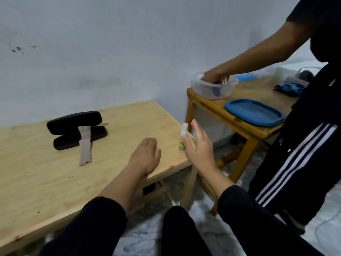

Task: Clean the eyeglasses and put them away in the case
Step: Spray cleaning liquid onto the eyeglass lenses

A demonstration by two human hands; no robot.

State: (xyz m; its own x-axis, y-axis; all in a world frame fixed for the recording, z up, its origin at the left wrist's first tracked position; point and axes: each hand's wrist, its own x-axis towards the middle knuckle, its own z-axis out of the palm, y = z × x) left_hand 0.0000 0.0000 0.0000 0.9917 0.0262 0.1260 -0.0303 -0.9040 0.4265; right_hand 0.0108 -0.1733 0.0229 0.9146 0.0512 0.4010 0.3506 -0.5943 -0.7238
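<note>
Eyeglasses are not showing anywhere; the open case (77, 130) is sitting on the table (120, 126), cloth (85, 145) draped across it. Right hand (200, 146), fingers (196, 128) spread and empty, is hovering beside the spray bottle (183, 138) near the corner, risking toppling it. Left hand (145, 156) is resting loosely curled, holding nothing.

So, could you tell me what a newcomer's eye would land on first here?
Probably the open black glasses case on the pale wooden table, a folded cloth draped over it. Next, the right hand beside a small spray bottle at the table's corner, and a second person reaching into a clear tub.
</note>
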